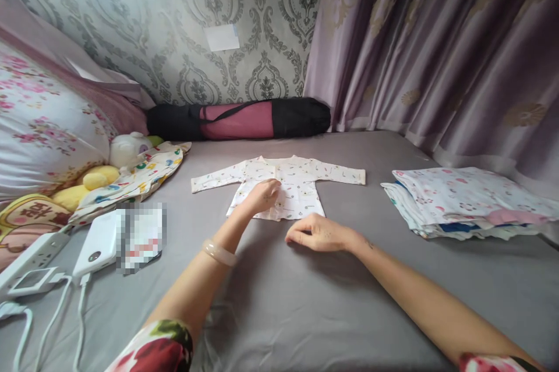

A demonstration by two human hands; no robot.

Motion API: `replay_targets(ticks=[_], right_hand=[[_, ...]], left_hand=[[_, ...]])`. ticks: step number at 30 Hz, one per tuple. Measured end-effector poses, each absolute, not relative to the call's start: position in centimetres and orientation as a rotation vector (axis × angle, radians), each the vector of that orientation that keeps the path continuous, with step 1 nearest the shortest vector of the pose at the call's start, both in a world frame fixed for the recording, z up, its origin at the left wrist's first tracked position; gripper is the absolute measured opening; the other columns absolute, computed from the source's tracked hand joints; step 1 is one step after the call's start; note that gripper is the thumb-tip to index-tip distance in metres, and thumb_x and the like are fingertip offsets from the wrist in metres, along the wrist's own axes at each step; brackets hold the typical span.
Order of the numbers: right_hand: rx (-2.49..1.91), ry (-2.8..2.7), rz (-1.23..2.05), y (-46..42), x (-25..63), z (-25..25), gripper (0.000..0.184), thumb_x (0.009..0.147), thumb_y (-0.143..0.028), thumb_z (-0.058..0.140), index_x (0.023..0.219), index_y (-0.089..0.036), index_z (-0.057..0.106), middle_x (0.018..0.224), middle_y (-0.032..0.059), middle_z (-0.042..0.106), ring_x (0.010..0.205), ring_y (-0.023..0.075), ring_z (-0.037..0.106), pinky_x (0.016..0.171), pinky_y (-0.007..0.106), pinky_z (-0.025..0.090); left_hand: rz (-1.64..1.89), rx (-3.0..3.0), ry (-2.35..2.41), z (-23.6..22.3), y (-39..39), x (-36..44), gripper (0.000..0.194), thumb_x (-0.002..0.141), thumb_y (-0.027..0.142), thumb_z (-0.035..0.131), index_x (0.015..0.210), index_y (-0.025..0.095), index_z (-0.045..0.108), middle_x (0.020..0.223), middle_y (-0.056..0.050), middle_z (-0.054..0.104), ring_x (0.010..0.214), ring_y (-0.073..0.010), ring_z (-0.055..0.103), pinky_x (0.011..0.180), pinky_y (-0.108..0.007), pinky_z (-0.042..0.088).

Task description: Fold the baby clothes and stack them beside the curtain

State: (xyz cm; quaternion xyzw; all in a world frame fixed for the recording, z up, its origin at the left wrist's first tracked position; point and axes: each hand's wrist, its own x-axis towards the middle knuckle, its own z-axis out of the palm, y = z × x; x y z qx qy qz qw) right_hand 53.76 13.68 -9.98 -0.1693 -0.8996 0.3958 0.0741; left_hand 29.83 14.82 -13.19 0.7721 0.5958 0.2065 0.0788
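A small white baby shirt (297, 188) with a scattered print lies front up on the grey bedsheet, both sleeves spread out sideways. My left hand (264, 196) is over the middle of its front, fingers curled and closed at the front opening, where they seem to pinch the cloth; the fingertips are partly hidden. A pale bangle (219, 252) circles my left wrist. Just below the shirt's lower right hem is my right hand (324, 233), its thumb and fingers curled together in a loose pinch with no cloth showing in them.
Folded printed clothes (467, 200) are stacked at the right. At the left lie a white power bank (96, 244) with a cable, a power strip (39, 255), a blurred-out packet (142, 238), a patterned cloth (135, 183) and plush toys. A black and maroon bag (238, 120) lies along the wall.
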Motion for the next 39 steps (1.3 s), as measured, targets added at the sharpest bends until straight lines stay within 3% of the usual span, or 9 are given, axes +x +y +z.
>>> replay_targets(ticks=[3, 5, 8, 11, 17, 28, 31, 35, 39], right_hand=[[-0.877, -2.499, 0.884, 16.3, 52.3, -10.5, 0.037, 0.097, -0.031, 0.037, 0.098, -0.019, 0.072, 0.090, 0.0017, 0.074, 0.084, 0.0155, 0.066, 0.079, 0.024, 0.047], [-1.072, -2.382, 0.594, 18.2, 51.3, -11.4, 0.038, 0.096, -0.023, 0.034, 0.116, -0.017, 0.065, 0.115, 0.0069, 0.069, 0.106, 0.0179, 0.062, 0.093, 0.027, 0.043], [-1.248, -2.470, 0.342, 20.2, 50.2, -13.2, 0.047, 0.095, -0.020, 0.033, 0.137, -0.010, 0.050, 0.145, 0.0131, 0.047, 0.136, 0.0220, 0.039, 0.113, 0.037, 0.025], [-1.378, -2.555, 0.256, 21.4, 49.6, -14.5, 0.053, 0.098, -0.026, 0.027, 0.145, -0.008, 0.039, 0.154, 0.0127, 0.034, 0.144, 0.0246, 0.025, 0.118, 0.045, 0.011], [-1.455, -2.663, 0.165, 24.4, 48.7, -14.3, 0.058, 0.099, -0.035, 0.022, 0.148, -0.006, 0.034, 0.155, 0.0127, 0.031, 0.145, 0.0245, 0.021, 0.118, 0.048, 0.002], [-1.580, -2.635, 0.095, 29.5, 45.2, -14.0, 0.057, 0.100, -0.036, 0.023, 0.148, -0.007, 0.034, 0.155, 0.0134, 0.031, 0.146, 0.0265, 0.018, 0.117, 0.049, 0.001], [-1.493, -2.656, 0.154, 29.5, 43.7, -13.9, 0.058, 0.100, -0.036, 0.025, 0.147, -0.005, 0.034, 0.155, 0.0158, 0.030, 0.144, 0.0251, 0.024, 0.117, 0.041, 0.012], [-1.556, -2.642, 0.163, 29.6, 41.5, -12.8, 0.051, 0.097, -0.028, 0.032, 0.138, -0.002, 0.048, 0.144, 0.0234, 0.045, 0.135, 0.0288, 0.040, 0.112, 0.041, 0.024], [-1.227, -2.812, 0.263, 29.3, 38.1, -12.0, 0.048, 0.098, -0.028, 0.031, 0.142, -0.016, 0.046, 0.153, 0.0101, 0.037, 0.142, 0.0232, 0.030, 0.116, 0.038, 0.019]], left_hand=[[0.616, 2.267, 1.862, -13.2, 15.9, 32.7, 0.038, 0.086, 0.012, 0.042, 0.122, 0.014, 0.055, 0.122, -0.012, 0.063, 0.112, -0.0208, 0.059, 0.097, -0.034, 0.047], [0.546, 2.231, 1.961, -13.5, 16.6, 34.3, 0.043, 0.086, 0.009, 0.041, 0.128, 0.010, 0.051, 0.131, -0.015, 0.058, 0.123, -0.0229, 0.053, 0.104, -0.038, 0.042], [0.423, 2.141, 2.129, -14.4, 17.3, 36.4, 0.046, 0.092, 0.016, 0.038, 0.136, 0.006, 0.044, 0.146, -0.019, 0.045, 0.139, -0.0277, 0.037, 0.113, -0.043, 0.030], [0.341, 2.065, 2.249, -15.6, 17.6, 37.5, 0.048, 0.098, 0.029, 0.031, 0.140, 0.007, 0.041, 0.150, -0.018, 0.039, 0.142, -0.0292, 0.031, 0.115, -0.045, 0.025], [0.302, 2.153, 2.329, -16.6, 17.3, 38.0, 0.053, 0.100, 0.032, 0.020, 0.143, 0.008, 0.041, 0.151, -0.016, 0.039, 0.142, -0.0285, 0.031, 0.116, -0.047, 0.023], [0.306, 2.036, 2.344, -15.7, 17.1, 38.1, 0.064, 0.097, 0.044, 0.028, 0.143, 0.002, 0.039, 0.154, -0.020, 0.032, 0.145, -0.0311, 0.024, 0.118, -0.045, 0.021], [0.323, 1.965, 2.356, -15.4, 17.1, 38.1, 0.071, 0.095, 0.048, 0.029, 0.143, -0.003, 0.036, 0.153, -0.026, 0.028, 0.145, -0.0351, 0.020, 0.118, -0.049, 0.019], [0.339, 1.951, 2.323, -15.3, 17.3, 38.1, 0.071, 0.095, 0.046, 0.027, 0.144, -0.004, 0.033, 0.153, -0.027, 0.028, 0.145, -0.0372, 0.020, 0.116, -0.054, 0.020], [0.302, 1.972, 2.283, -15.1, 17.3, 37.9, 0.068, 0.093, 0.040, 0.031, 0.147, -0.001, 0.031, 0.152, -0.025, 0.032, 0.143, -0.0399, 0.021, 0.116, -0.056, 0.018]])
